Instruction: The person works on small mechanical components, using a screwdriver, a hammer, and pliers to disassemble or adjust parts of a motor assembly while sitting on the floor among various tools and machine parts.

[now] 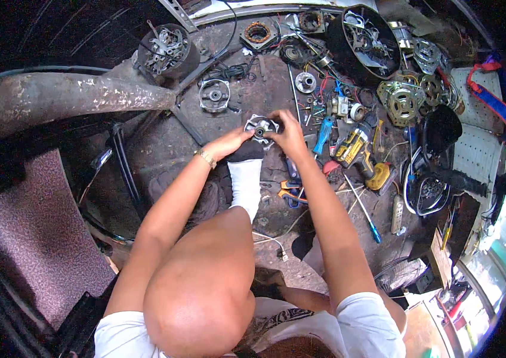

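Between my two hands is a silvery metal motor end cover (pixel 267 125) with a round bearing seat at its middle. My left hand (pixel 231 145) is closed on its left edge, the thumb near the centre. On the other side my right hand (pixel 289 136) grips the rim, fingers curled over the top and thumb by the bearing. My foot in a white and black sock (pixel 246 170) is right up against the near side of the cover. A similar end cover (pixel 214 95) lies on the floor, farther off to the left.
To the right lie a yellow and black cordless drill (pixel 354 146), a blue-handled tool (pixel 324 134), pliers (pixel 292 192) and a screwdriver (pixel 365 212). A black tub of metal parts (pixel 365 45) stands at the far right, a bucket of parts (pixel 166 51) at the far left.
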`<act>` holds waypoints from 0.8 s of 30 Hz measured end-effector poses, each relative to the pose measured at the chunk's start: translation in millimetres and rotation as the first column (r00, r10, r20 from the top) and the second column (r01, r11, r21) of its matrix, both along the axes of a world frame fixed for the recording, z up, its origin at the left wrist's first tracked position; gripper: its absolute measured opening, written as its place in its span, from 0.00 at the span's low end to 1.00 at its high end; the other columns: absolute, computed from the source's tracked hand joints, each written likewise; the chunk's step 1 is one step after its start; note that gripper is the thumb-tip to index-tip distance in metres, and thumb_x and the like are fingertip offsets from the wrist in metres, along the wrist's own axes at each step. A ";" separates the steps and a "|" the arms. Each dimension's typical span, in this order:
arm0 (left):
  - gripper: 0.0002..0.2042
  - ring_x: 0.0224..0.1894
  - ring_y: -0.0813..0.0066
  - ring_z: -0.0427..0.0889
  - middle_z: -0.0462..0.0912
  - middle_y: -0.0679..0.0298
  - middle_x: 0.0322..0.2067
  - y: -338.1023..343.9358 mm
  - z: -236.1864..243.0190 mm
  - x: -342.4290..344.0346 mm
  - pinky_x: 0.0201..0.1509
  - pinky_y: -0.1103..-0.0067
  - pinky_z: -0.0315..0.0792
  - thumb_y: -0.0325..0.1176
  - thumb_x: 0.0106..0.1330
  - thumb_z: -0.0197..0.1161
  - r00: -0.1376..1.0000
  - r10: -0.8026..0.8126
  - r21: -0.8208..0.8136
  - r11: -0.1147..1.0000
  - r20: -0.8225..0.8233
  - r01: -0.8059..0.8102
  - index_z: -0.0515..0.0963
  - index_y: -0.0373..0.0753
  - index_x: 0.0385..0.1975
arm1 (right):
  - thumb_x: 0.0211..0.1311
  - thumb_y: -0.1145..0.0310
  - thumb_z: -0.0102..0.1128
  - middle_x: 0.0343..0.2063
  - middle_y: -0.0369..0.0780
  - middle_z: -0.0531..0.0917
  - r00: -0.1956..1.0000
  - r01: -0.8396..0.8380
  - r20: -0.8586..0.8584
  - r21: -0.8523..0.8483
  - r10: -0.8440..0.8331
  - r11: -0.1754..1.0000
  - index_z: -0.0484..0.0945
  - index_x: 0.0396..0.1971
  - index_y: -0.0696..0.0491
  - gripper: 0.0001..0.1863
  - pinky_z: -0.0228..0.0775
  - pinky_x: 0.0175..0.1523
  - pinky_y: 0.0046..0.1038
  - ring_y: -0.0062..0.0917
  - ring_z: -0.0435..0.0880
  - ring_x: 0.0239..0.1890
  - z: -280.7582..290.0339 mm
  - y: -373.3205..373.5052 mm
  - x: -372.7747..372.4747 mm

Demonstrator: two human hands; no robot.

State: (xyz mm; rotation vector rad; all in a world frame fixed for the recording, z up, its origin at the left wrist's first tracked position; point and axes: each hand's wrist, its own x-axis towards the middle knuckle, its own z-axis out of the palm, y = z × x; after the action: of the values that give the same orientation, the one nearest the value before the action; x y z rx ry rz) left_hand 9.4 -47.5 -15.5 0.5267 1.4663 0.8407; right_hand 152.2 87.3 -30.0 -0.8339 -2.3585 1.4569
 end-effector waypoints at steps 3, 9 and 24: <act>0.24 0.53 0.65 0.68 0.71 0.51 0.51 0.6 12.7 5.8 0.59 0.76 0.58 0.44 0.67 0.46 0.992 -0.021 -0.037 0.999 -0.124 0.017 0.66 0.26 0.50 | 0.30 0.74 0.72 0.39 0.47 0.78 0.999 -0.023 0.023 -0.009 0.023 1.000 0.72 0.41 0.55 0.29 0.69 0.45 0.32 0.38 0.77 0.43 -5.6 1.5 1.9; 0.24 0.54 0.62 0.68 0.70 0.48 0.52 -8.6 -10.3 -8.4 0.58 0.73 0.59 0.43 0.66 0.45 0.935 -0.247 -0.073 0.969 -0.256 0.235 0.63 0.27 0.52 | 0.33 0.74 0.71 0.33 0.46 0.81 0.993 -0.107 0.024 -0.169 0.113 0.980 0.75 0.38 0.55 0.25 0.70 0.42 0.32 0.36 0.80 0.38 -3.7 -2.6 -2.1; 0.22 0.43 0.45 0.73 0.75 0.41 0.38 0.5 11.4 -15.2 0.46 0.60 0.65 0.46 0.66 0.41 0.680 -0.474 -0.266 0.880 -0.560 0.394 0.71 0.29 0.38 | 0.33 0.77 0.69 0.32 0.48 0.80 0.982 -0.183 0.024 -0.130 0.188 0.974 0.75 0.36 0.57 0.23 0.70 0.42 0.31 0.37 0.80 0.38 12.0 -4.8 -8.6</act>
State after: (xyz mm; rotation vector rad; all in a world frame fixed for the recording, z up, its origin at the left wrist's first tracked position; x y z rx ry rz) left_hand -5.8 -46.9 -4.1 1.0810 1.8549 0.1756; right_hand 143.6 82.5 -18.0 -0.6890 -2.4479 1.6944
